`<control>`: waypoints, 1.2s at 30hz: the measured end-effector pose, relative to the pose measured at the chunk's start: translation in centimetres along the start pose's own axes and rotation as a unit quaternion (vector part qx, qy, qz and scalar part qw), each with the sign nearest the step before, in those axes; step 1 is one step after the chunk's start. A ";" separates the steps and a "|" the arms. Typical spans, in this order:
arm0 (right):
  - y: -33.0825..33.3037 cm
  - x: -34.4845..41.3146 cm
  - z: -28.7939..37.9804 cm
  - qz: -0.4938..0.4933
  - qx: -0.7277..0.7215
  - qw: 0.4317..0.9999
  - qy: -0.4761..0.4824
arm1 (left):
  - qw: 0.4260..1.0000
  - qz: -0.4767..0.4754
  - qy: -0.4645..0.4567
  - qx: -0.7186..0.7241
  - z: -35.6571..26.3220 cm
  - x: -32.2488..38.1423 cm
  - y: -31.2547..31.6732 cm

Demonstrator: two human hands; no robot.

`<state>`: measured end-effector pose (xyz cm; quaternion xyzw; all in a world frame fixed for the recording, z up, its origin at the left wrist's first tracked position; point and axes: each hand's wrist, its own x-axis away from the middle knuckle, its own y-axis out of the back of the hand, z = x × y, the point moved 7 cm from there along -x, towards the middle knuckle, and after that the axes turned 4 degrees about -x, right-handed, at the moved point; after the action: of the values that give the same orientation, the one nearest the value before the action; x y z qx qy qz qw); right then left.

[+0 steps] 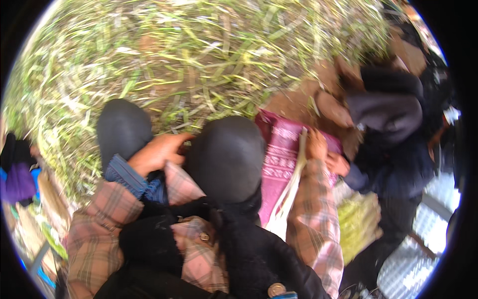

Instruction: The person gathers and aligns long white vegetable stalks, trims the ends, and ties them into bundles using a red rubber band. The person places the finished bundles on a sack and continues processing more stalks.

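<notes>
My left hand is between my two dark-covered knees, touching the inner side of one knee. Its fingertips are partly hidden there, so any grip cannot be made out. On the right, my right hand rests on a magenta cloth or sheet with white patterned bands. A bundle of long pale strips runs along my right forearm, its thin end beside my fingers. Blur hides whether my fingers hold it. Another person's hand is close beside mine at the magenta edge.
Cut green and yellowish grass covers the ground ahead. A co-worker's bare foot and dark clothing are close on the right. Below them is a yellow-green bundle. Purple cloth shows at far left.
</notes>
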<state>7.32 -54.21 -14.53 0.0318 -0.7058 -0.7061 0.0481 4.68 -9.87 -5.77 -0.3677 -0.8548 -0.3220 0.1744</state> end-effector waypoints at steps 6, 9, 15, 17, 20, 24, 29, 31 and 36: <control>-1.5 -0.2 -0.7 0.055 -0.005 0.988 -0.147 | 0.999 -0.005 -0.022 -0.023 0.2 0.6 0.1; 0.6 -0.4 0.9 -0.008 -0.019 0.991 -0.133 | 0.997 -0.033 -0.055 -0.034 0.0 1.0 0.1; 6.2 1.9 8.4 -0.163 -0.158 0.970 -0.087 | 0.978 -0.152 -0.135 0.045 -1.1 0.6 0.5; 5.7 1.8 12.0 -0.110 -0.375 0.910 -0.139 | 0.915 -0.152 -0.180 0.328 -1.8 -0.5 0.7; 6.0 -0.7 19.0 -0.003 -0.755 0.650 -0.083 | 0.918 -0.169 -0.211 0.289 -3.8 -2.3 0.1; 9.6 -3.1 24.0 0.165 -0.768 0.617 0.037 | 0.930 -0.150 -0.207 0.263 -4.1 -2.0 -0.7; 11.6 -3.1 25.8 0.144 -0.736 0.661 0.031 | 0.960 -0.155 -0.203 0.116 -3.3 1.8 -1.4; 11.9 -2.4 26.3 0.125 -0.722 0.680 0.027 | 0.970 -0.141 -0.190 0.060 -3.1 4.0 -1.8; 12.5 2.4 26.8 0.069 -0.621 0.780 0.040 | 0.970 -0.051 -0.202 -0.128 -2.5 11.7 -1.2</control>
<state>2.21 -27.85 -1.92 -0.0253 -0.1127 -0.9842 0.1341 -3.87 -6.16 1.80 -0.4004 -0.8415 -0.3566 -0.0670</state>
